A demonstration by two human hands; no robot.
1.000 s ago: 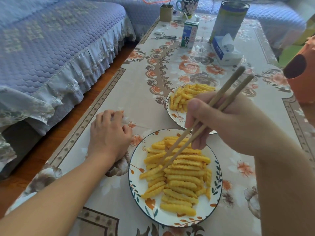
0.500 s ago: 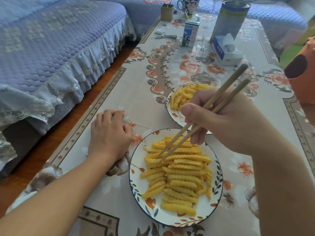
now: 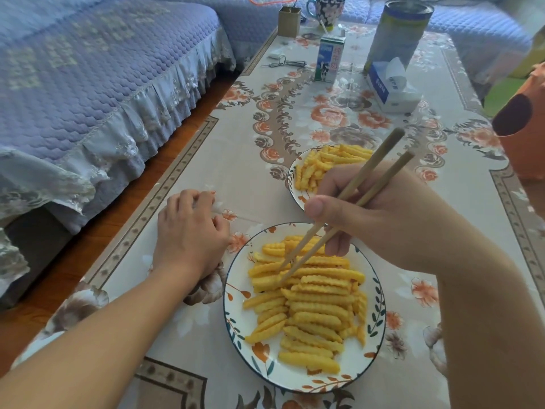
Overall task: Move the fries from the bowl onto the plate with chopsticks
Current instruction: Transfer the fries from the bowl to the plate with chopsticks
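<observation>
1. Sofa [image 3: 88,69] along the left, under a quilted blue cover with a frilled hem; more of the same cover across the far end.
2. Table [image 3: 236,178] spread with a floral cloth, running away from the camera.
3. Orange bin [image 3: 528,128] at the right edge, with a dark oval opening.
4. Tall can [image 3: 398,31] at the far end of the table, upright.
5. Plate [image 3: 233,305] near the camera, white with a leaf-patterned rim, heaped with crinkle-cut fries [image 3: 312,302] lying mostly crosswise.
6. Right hand [image 3: 383,214] above the far rim of the plate, fingers and thumb curled round the chopsticks [image 3: 348,199] about midway along; thumb tip pointing left.
7. Left hand [image 3: 188,231] resting palm-down on the cloth just left of the plate, fingers loosely bent, holding nothing.
8. Bowl [image 3: 292,184] just beyond the plate, partly hidden behind the right hand, with a pile of fries showing inside.
9. Tissue box [image 3: 392,87] in front of the can, a sheet sticking out of the top.
10. Mug [image 3: 324,8] with a dark flowered pattern at the far end.
11. Milk carton [image 3: 328,59] upright, left of the tissue box.
12. Small tan box [image 3: 289,20] next to the mug.
13. Chopstick tips close together, down among the fries at the far left of the heap, touching one there; whether pinched or only touched, cannot tell.
14. Metal keyring [image 3: 287,63] lying flat left of the carton.
</observation>
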